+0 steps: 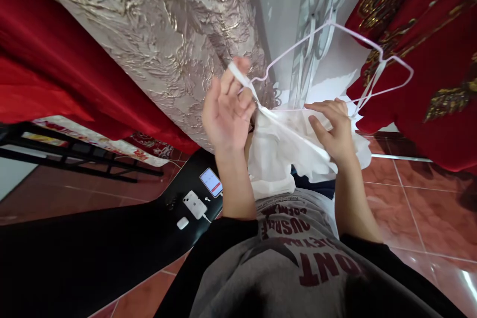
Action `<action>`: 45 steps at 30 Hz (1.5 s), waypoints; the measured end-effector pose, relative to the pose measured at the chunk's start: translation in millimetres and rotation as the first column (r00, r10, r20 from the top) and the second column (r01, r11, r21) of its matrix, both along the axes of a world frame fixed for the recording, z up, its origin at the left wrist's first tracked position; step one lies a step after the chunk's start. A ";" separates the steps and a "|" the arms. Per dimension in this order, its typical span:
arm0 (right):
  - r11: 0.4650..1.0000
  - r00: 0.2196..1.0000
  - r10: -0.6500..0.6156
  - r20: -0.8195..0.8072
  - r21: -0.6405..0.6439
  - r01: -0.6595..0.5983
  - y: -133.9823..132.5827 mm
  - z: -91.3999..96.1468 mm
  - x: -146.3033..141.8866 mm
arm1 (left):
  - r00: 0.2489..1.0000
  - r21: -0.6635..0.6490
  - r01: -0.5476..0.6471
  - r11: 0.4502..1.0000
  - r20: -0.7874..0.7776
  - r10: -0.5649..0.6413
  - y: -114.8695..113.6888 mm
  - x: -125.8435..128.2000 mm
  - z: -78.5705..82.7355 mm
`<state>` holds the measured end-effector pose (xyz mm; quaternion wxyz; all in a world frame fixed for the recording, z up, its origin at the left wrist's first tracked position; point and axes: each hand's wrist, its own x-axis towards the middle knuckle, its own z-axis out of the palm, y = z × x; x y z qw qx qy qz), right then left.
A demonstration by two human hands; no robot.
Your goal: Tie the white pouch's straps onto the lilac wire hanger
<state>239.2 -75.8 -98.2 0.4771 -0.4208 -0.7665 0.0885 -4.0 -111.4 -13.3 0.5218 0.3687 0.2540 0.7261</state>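
Note:
A white sleeveless garment (278, 151) with thin straps hangs from a pale pink clothes hanger (356, 35) in front of my body. Its left strap (240, 75) runs across the raised fingers of my left hand (230, 109), whose palm faces me and whose fingers are loosely curled around the strap. The thumb stands apart. Over the garment's right side lies my right hand (334, 129), its index finger stretched out and thumb spread. The other strap (370, 87) is looped over the hanger's right shoulder. Part of the hanger's lower bar is behind the fabric.
A black bench (149, 233) at lower left bears two phones (194, 204) (211, 182) and a white earbud case (182, 223). Embossed pinkish fabric (156, 35) hangs ahead. Red cloth hangs left (74, 59) and right (428, 109). A white metal frame (313, 25) stands behind the hanger.

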 end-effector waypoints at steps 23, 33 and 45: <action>0.944 0.851 -0.232 -0.471 -0.320 0.080 18.5 -21.3 28.0 | 0.963 0.001 -0.251 0.968 -0.105 0.249 30.1 35.2 -83.9; 0.925 0.944 -0.183 -0.274 -0.373 0.071 8.4 62.4 46.6 | 0.964 -0.001 -0.237 0.972 -0.125 0.235 29.6 28.5 -81.3; 0.849 0.501 -0.242 -0.831 0.068 0.523 43.9 -4.1 75.2 | 0.973 -0.001 -0.205 0.979 -0.113 0.203 26.6 30.6 -81.7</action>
